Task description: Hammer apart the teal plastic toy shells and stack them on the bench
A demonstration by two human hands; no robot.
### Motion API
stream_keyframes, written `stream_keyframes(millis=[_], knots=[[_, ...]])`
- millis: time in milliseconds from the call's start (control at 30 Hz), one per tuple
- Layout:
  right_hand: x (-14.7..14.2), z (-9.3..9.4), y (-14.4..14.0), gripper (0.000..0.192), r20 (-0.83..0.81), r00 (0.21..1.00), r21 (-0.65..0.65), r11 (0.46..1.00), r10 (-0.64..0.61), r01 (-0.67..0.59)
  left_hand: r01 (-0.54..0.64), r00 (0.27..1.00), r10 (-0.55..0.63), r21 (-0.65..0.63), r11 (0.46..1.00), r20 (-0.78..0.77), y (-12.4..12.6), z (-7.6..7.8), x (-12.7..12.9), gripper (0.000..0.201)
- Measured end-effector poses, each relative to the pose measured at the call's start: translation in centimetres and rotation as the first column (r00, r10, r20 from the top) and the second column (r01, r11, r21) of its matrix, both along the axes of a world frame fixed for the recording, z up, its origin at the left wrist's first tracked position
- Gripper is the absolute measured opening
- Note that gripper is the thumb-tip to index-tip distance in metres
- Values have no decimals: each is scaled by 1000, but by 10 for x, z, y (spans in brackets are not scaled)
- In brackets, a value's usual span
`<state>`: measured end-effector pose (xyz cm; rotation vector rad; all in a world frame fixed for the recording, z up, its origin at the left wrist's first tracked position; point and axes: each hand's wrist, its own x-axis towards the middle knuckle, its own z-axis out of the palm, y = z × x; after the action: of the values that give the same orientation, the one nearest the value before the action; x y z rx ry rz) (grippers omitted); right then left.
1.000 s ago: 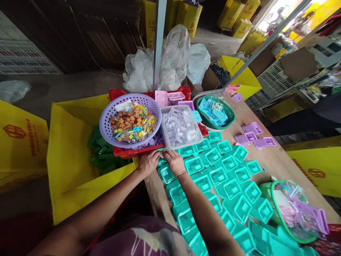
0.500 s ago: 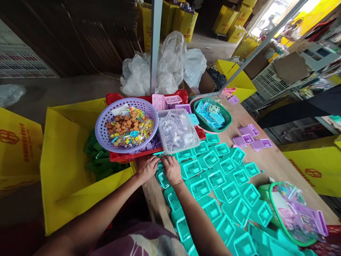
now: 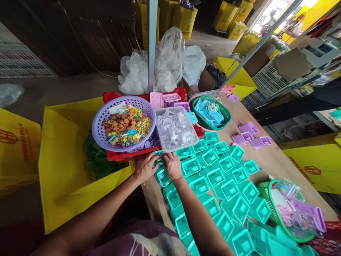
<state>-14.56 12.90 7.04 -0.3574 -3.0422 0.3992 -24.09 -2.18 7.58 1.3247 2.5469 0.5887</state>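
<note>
Left hand (image 3: 145,167) and right hand (image 3: 172,166) press on small teal plastic trays (image 3: 163,176) at 6 o'clock of the red plastic crate (image 3: 125,155); grip undeterminable. Advise: keep fingertips flat, move one tray alone.

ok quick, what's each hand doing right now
Left hand: fingers curled on a teal tray by the red crate; grip cannot be told.
Right hand: palm down on the same tray; grip cannot be told.
</note>
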Motion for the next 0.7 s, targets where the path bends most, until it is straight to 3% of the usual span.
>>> stream_keyframes(millis=[133,333,533,700], knots=[[-9,0,1,27,12,999,-6,999,34,-34,-14,1000,12,-50,999,-25,8,1,-7,22],[-7,7,6,28,16,998,44,997,-64,63,-58,998,56,-49,997,-27,7,-1,-11,28],[1,5,-7,30,17,989,77,986,-149,147,-159,987,159,-15,987,6,4,-9,-7,31],[-10,2,-17,28,44,984,70,983,-170,167,-162,987,162,-9,987,-5,7,-10,1,34]])
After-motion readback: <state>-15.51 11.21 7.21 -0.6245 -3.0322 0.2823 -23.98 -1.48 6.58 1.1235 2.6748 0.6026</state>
